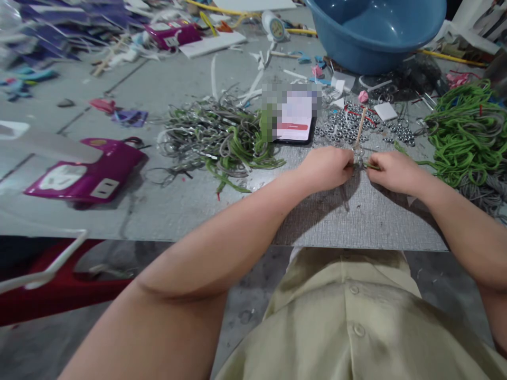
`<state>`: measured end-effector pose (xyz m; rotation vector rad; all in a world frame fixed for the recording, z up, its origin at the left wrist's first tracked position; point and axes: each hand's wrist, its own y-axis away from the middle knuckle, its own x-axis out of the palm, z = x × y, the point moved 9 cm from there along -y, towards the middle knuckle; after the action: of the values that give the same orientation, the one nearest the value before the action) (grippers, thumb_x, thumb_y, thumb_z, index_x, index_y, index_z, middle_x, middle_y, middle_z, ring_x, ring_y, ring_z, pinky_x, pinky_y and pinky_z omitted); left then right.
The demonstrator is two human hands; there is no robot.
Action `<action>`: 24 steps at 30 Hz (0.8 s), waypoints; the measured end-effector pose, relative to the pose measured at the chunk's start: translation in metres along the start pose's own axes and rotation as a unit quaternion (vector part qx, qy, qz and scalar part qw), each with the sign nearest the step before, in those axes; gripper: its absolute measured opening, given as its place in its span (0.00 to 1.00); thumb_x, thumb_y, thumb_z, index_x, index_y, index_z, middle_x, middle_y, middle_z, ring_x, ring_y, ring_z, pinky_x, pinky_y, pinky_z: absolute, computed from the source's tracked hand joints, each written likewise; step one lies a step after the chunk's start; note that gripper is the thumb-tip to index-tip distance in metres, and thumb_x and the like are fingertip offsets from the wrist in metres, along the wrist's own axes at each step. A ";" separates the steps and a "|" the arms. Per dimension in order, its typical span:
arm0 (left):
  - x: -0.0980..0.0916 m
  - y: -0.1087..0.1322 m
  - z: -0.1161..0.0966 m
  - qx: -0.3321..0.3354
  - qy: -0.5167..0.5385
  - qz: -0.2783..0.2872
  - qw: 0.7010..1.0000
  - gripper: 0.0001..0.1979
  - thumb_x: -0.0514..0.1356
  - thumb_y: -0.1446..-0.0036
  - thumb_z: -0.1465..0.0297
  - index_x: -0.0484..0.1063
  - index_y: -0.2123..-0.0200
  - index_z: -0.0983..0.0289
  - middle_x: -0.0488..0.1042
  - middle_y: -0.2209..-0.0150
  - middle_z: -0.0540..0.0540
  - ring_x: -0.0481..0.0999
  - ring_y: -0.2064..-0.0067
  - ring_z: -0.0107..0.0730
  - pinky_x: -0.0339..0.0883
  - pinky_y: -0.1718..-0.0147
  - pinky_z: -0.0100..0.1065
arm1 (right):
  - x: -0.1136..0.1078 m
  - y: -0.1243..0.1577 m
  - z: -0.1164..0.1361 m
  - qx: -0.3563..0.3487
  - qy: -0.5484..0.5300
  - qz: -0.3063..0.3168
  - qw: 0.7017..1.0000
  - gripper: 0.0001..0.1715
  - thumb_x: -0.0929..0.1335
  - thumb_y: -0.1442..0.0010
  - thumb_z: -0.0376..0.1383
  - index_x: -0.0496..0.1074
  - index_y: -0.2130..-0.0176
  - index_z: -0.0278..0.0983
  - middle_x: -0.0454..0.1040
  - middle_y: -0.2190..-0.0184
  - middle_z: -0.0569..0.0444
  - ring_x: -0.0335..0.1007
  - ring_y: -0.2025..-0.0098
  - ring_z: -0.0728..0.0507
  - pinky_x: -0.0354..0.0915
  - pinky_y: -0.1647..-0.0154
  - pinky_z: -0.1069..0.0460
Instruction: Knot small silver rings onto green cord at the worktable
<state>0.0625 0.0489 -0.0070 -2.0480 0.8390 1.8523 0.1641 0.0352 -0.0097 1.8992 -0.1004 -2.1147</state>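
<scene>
My left hand [327, 168] and my right hand [392, 171] meet over a grey textured mat [356, 221], fingers pinched. Between them sits a small metal ring [358, 160] with a thin wooden stick [360, 129] rising from it. The left hand pinches at the ring. In my right hand is the end of a green cord [372, 167], which trails toward the green pile at the right. Just beyond the hands lies a heap of small metal rings [348, 126].
A phone [296, 119] lies behind the hands. Tangled green and grey cords [217, 140] lie at centre, a green cord pile [469, 129] at right. A blue basin [374, 31] stands at the back. A magenta case [89, 174] lies at left, with scattered scraps beyond.
</scene>
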 end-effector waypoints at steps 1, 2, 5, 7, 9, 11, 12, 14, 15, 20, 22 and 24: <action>0.000 0.000 0.000 0.002 -0.001 0.004 1.000 0.18 0.52 0.38 0.68 0.77 0.51 0.64 0.81 0.59 0.61 0.80 0.56 0.46 0.66 0.62 0.37 | 0.000 0.000 0.000 -0.005 -0.006 0.006 1.000 0.08 0.64 0.41 0.34 0.66 0.72 0.39 0.72 0.74 0.53 0.62 0.72 0.46 0.49 0.73 0.50; -0.001 0.001 -0.001 0.006 -0.002 0.006 1.000 0.18 0.52 0.38 0.68 0.77 0.52 0.64 0.81 0.60 0.61 0.80 0.57 0.45 0.65 0.63 0.37 | 0.001 0.000 0.000 -0.012 -0.014 0.012 1.000 0.09 0.64 0.42 0.34 0.63 0.74 0.39 0.69 0.76 0.54 0.60 0.73 0.46 0.49 0.73 0.51; -0.001 0.001 -0.003 0.020 -0.006 0.018 1.000 0.17 0.52 0.39 0.69 0.79 0.54 0.64 0.81 0.62 0.60 0.79 0.59 0.44 0.63 0.65 0.36 | 0.002 0.001 0.001 -0.024 -0.034 0.024 0.999 0.11 0.65 0.43 0.33 0.60 0.76 0.40 0.64 0.79 0.57 0.58 0.75 0.48 0.49 0.73 0.51; -0.001 0.002 -0.005 0.032 -0.013 0.030 0.999 0.17 0.52 0.41 0.70 0.79 0.55 0.63 0.81 0.64 0.59 0.79 0.61 0.42 0.61 0.66 0.35 | 0.003 0.001 0.002 -0.028 -0.040 0.032 0.998 0.11 0.65 0.44 0.33 0.60 0.77 0.40 0.63 0.79 0.58 0.57 0.75 0.48 0.49 0.73 0.51; -0.001 0.002 -0.007 0.048 -0.015 0.042 0.998 0.16 0.53 0.42 0.71 0.79 0.57 0.63 0.81 0.65 0.58 0.78 0.63 0.40 0.59 0.68 0.35 | 0.003 0.002 0.004 -0.032 -0.040 0.039 0.998 0.11 0.65 0.45 0.32 0.60 0.77 0.40 0.62 0.80 0.58 0.55 0.76 0.48 0.48 0.73 0.50; 0.000 0.002 -0.009 0.064 -0.014 0.049 0.997 0.16 0.53 0.43 0.71 0.80 0.59 0.63 0.80 0.65 0.57 0.77 0.64 0.38 0.57 0.70 0.34 | 0.003 0.002 0.006 -0.038 -0.038 0.046 0.998 0.12 0.65 0.45 0.32 0.60 0.77 0.40 0.61 0.80 0.59 0.54 0.77 0.48 0.48 0.74 0.50; 0.000 0.002 -0.010 0.071 -0.014 0.053 0.996 0.15 0.54 0.43 0.71 0.80 0.59 0.63 0.80 0.66 0.57 0.76 0.65 0.37 0.55 0.70 0.34 | 0.004 0.002 0.006 -0.040 -0.037 0.051 0.997 0.12 0.65 0.45 0.32 0.60 0.77 0.40 0.60 0.81 0.59 0.54 0.77 0.48 0.48 0.74 0.50; 0.001 0.002 -0.011 0.081 -0.017 0.061 0.995 0.15 0.54 0.43 0.70 0.80 0.59 0.64 0.80 0.66 0.57 0.75 0.67 0.36 0.53 0.72 0.34 | 0.005 0.002 0.007 -0.044 -0.037 0.062 0.996 0.12 0.65 0.45 0.32 0.60 0.77 0.40 0.60 0.81 0.60 0.53 0.77 0.49 0.48 0.74 0.51; 0.002 0.002 -0.011 0.085 -0.019 0.066 0.994 0.16 0.54 0.43 0.71 0.80 0.59 0.64 0.80 0.67 0.57 0.74 0.67 0.36 0.52 0.72 0.34 | 0.005 0.002 0.007 -0.046 -0.038 0.068 0.996 0.11 0.65 0.45 0.33 0.60 0.77 0.40 0.60 0.81 0.60 0.53 0.77 0.49 0.48 0.74 0.51; 0.003 0.001 -0.012 0.096 -0.016 0.074 0.992 0.15 0.54 0.44 0.72 0.80 0.59 0.65 0.79 0.68 0.57 0.73 0.68 0.34 0.51 0.72 0.34 | 0.007 0.001 0.007 -0.052 -0.039 0.074 0.995 0.10 0.65 0.45 0.33 0.61 0.76 0.40 0.60 0.80 0.59 0.53 0.76 0.49 0.48 0.73 0.51; 0.002 0.002 -0.013 0.093 -0.011 0.073 0.993 0.15 0.54 0.43 0.72 0.80 0.59 0.65 0.79 0.68 0.57 0.73 0.68 0.35 0.53 0.71 0.34 | 0.007 0.001 0.007 -0.051 -0.037 0.071 0.995 0.10 0.66 0.45 0.33 0.62 0.76 0.40 0.61 0.80 0.59 0.53 0.76 0.49 0.48 0.73 0.51; 0.002 0.003 -0.012 0.081 -0.004 0.067 0.994 0.15 0.54 0.42 0.70 0.80 0.58 0.64 0.80 0.67 0.58 0.74 0.68 0.36 0.56 0.70 0.34 | 0.007 0.001 0.007 -0.048 -0.027 0.056 0.997 0.10 0.65 0.42 0.34 0.63 0.75 0.39 0.63 0.79 0.58 0.53 0.76 0.48 0.47 0.73 0.51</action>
<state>0.0706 0.0394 -0.0061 -1.9261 1.1108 1.7912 0.1573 0.0313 -0.0150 1.7414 -0.1132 -2.0592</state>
